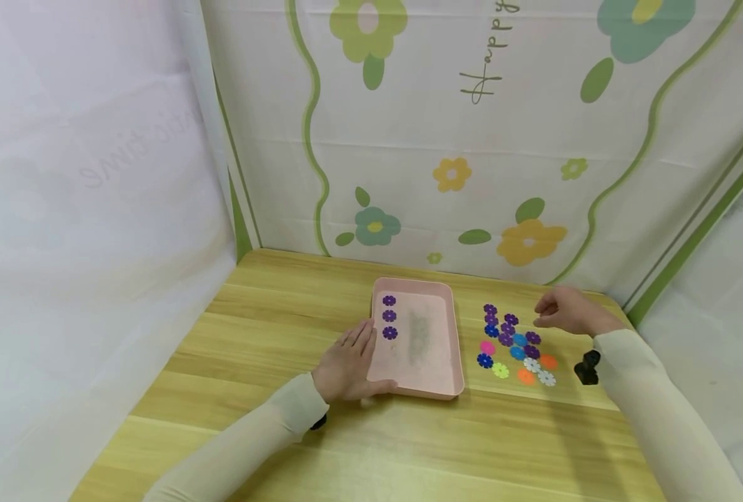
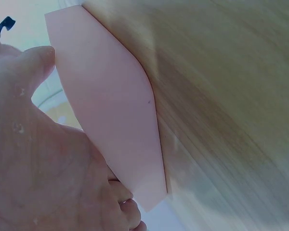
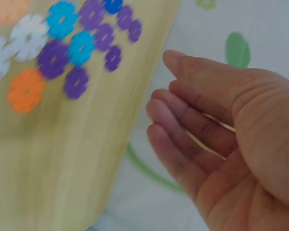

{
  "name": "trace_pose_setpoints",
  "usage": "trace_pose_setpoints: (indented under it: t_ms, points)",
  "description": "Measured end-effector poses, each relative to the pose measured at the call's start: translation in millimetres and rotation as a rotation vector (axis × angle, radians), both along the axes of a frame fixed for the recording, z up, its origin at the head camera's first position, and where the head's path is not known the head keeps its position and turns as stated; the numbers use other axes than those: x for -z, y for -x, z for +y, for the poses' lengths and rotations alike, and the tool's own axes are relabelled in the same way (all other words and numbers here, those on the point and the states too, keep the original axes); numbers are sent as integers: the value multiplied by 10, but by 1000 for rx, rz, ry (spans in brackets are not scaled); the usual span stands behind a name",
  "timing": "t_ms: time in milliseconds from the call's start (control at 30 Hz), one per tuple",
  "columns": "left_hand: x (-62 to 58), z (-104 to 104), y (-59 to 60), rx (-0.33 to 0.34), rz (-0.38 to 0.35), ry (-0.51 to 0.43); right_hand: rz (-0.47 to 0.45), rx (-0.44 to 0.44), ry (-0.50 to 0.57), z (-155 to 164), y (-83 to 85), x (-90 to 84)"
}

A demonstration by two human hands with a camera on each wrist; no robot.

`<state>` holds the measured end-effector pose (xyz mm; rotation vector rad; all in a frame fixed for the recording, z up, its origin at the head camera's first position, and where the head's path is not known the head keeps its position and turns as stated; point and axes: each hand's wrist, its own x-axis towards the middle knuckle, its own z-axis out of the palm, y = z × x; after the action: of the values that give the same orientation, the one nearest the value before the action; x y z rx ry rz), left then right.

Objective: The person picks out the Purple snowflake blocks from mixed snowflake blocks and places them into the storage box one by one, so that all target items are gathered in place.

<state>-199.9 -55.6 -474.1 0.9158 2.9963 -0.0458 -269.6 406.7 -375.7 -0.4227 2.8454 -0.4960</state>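
My left hand (image 1: 348, 362) rests on the near left corner of a pink tray (image 1: 456, 348), fingers along its left rim and thumb at the near edge. In the left wrist view the tray's outer wall (image 2: 106, 96) runs beside the thumb and fingers. Three purple flower-shaped pieces (image 1: 389, 316) lie in a column inside the tray's left side. My right hand (image 1: 568, 310) hovers to the right of a loose group of flower pieces. Its fingers are loosely bent and hold nothing, as the right wrist view shows. Nearest it lies a purple flower piece (image 1: 533, 337).
The loose group lies flat on the wooden table (image 1: 271, 335), right of the tray. It includes blue, pink, yellow-green (image 1: 500, 370), white (image 1: 546, 378) and orange (image 1: 526, 376) pieces. A flower-printed cloth (image 1: 409, 139) hangs behind the table's far edge.
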Motion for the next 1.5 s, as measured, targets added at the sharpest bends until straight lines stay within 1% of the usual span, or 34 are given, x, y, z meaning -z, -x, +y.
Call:
trace_pose_setpoints:
  t_ms: [100,133,333,400,600,767,867,1033,1233,1400,1500]
  points:
    - [1,-4,-1,2,-10,-15,14,7,9,137,-18,107]
    - [-14,-4,-5,0,-19,-23,19,10,9,174,-22,146]
    - [-49,1,-20,-4,-36,-41,51,41,25,317,-40,388]
    - [-24,3,-10,-3,-33,-41,48,60,25,338,-43,466]
    - [-70,5,-40,0,-29,-57,12,92,9,349,-65,675]
    - [-156,9,-71,9,-31,-54,40,99,5,352,-55,821]
    - [-172,9,-74,8,-36,-51,64,81,5,335,-40,876]
    - [-144,2,-55,2,-45,-40,69,59,-2,276,9,930]
    - [-197,1,-65,-4,-64,-53,43,65,-6,257,81,947]
    - [-208,3,-71,-4,-70,-62,25,70,28,243,66,884]
    - [-208,3,-68,-6,-72,-63,0,68,27,231,70,807]
